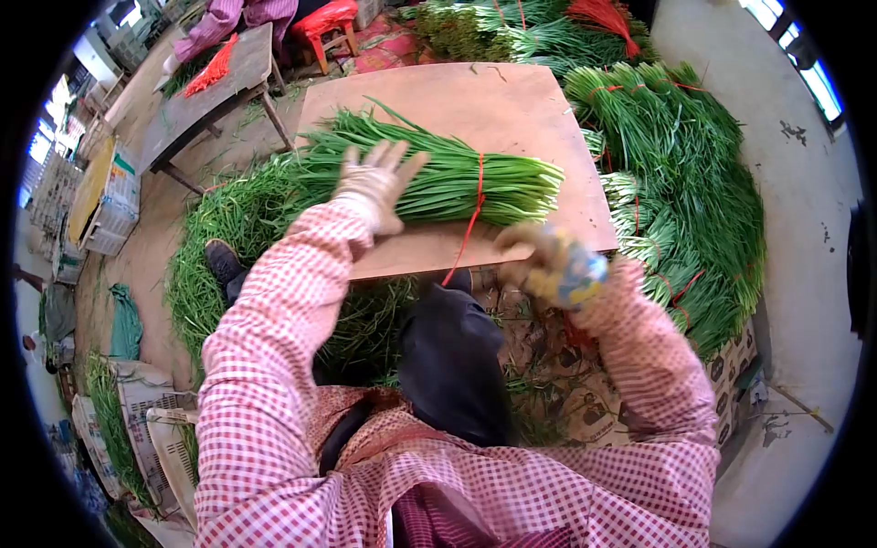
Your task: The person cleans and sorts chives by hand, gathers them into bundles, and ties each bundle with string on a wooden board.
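A bundle of long green stalks (pixel 438 178) lies across the wooden board, its pale cut ends to the right. A red tie (pixel 480 183) goes round it near those ends, and its loose tail hangs over the board's front edge. My left hand (pixel 376 183), in a pale glove, rests on the leafy part with its fingers spread. Just beyond the cut ends, at the board's front edge, my right hand (pixel 548 262) wears a patterned glove and is blurred; its fingers look bent, and whether they hold anything is unclear.
Tied green bundles (pixel 676 164) are heaped along the right and at the back. Loose greens (pixel 219 233) lie on the floor at left. Another table (pixel 201 91) bears red ties, near a red stool (pixel 327 23) and a person (pixel 237 14). Crates (pixel 151 411) stand lower left.
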Tool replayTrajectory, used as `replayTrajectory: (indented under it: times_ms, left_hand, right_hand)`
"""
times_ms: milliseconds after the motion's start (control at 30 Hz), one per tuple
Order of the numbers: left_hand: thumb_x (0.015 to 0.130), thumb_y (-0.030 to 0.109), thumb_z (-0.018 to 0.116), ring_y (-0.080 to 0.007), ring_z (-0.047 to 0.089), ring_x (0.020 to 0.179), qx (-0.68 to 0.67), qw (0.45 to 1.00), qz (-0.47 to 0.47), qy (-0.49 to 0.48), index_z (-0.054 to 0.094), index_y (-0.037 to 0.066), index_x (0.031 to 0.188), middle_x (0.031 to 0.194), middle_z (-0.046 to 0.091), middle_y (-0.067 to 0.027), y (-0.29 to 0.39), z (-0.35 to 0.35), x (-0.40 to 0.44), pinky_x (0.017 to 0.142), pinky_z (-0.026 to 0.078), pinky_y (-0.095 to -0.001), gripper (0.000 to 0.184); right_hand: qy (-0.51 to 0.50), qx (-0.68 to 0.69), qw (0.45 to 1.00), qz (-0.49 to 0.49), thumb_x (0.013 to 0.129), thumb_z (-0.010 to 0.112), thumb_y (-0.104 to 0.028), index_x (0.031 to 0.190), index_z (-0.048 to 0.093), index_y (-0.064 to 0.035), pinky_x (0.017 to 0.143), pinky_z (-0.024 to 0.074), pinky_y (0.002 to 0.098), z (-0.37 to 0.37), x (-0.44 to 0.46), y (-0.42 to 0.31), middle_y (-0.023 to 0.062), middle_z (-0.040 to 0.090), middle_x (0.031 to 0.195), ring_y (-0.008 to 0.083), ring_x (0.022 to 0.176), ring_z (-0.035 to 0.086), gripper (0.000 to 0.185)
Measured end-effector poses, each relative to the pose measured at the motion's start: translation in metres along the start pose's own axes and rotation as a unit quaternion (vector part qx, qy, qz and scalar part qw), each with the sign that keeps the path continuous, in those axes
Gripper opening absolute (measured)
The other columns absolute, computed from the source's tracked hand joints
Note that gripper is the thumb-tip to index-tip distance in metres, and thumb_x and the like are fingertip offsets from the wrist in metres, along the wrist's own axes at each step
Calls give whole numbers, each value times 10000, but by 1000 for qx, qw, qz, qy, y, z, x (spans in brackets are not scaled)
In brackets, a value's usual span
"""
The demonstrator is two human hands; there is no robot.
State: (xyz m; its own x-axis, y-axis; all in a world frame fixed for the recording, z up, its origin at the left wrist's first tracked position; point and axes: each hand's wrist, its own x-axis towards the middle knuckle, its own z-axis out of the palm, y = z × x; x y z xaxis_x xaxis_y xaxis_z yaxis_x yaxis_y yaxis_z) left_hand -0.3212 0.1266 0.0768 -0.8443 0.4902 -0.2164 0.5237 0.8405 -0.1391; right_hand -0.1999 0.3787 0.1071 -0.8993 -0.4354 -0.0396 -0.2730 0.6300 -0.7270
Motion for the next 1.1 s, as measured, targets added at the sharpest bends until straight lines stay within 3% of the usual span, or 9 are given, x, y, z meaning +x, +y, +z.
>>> replayTrajectory:
  times_ms: [133,200,267,400,467,600,767,867,1100]
  left_hand:
    - [651,283,789,-290,174,1439,15,996,-88,-7,242,239,1481,1534,224,-138,-58,3,-49,1155,98,-526,995]
    - [665,282,775,-290,165,1436,3,995,-97,26,265,206,1468,1519,237,-144,-63,2,-83,1153,83,-535,955]
    - [685,271,756,-296,371,1336,-7,981,-23,194,425,131,1375,1394,431,-170,-58,17,-116,1119,250,-493,778]
    - [731,240,754,-263,644,920,-398,897,15,192,620,20,1107,963,665,-107,-21,66,-155,868,515,-354,456]
    - [777,261,757,-206,619,958,-664,740,-96,-54,581,-13,1157,1031,645,-95,6,88,-161,869,507,-344,500]
    - [791,473,733,-274,554,1121,-874,468,-100,-89,363,-35,1371,1267,521,-168,41,123,-153,951,464,-394,855]
    - [655,607,783,-236,467,1221,-928,366,10,72,195,-22,1443,1345,444,-126,73,102,-132,1022,402,-398,1167]
    - [615,520,850,-232,438,1252,-928,340,-86,130,183,33,1454,1360,421,-95,82,112,-133,1045,387,-394,1178]
    - [584,418,900,-238,451,1245,-935,326,-80,114,187,82,1448,1354,429,-83,82,102,-130,1024,416,-392,1169]
  right_hand:
    - [113,-257,953,-112,714,783,-329,1199,542,-49,872,490,422,-56,48,10,186,604,1143,314,1060,594,610]
    - [56,-292,953,-66,681,798,-440,1314,478,-71,1001,421,449,-61,81,8,209,513,1303,347,1236,480,800]
    - [-75,-302,945,99,662,803,-508,1401,391,-73,1049,391,448,-48,111,17,207,470,1360,360,1284,433,951]
    - [-200,-142,953,178,615,841,-478,1392,402,-38,1023,420,384,-43,142,55,209,562,1271,329,1198,532,995]
    - [-210,-181,937,210,612,826,-499,1372,432,-36,994,435,355,-40,136,29,205,602,1215,313,1139,578,974]
    - [-213,-89,955,187,643,762,-611,1350,445,5,1008,413,387,6,104,0,216,575,1252,330,1188,537,989]
    - [-107,186,950,226,707,747,-571,1343,390,100,942,470,393,69,82,-12,280,557,1224,315,1134,576,991]
    - [-26,142,967,209,681,774,-563,1301,426,86,886,510,365,99,77,-5,243,610,1153,292,1017,641,963]
    - [85,335,931,117,748,794,-382,1320,363,68,878,511,362,133,52,-3,204,584,1177,265,1071,594,846]
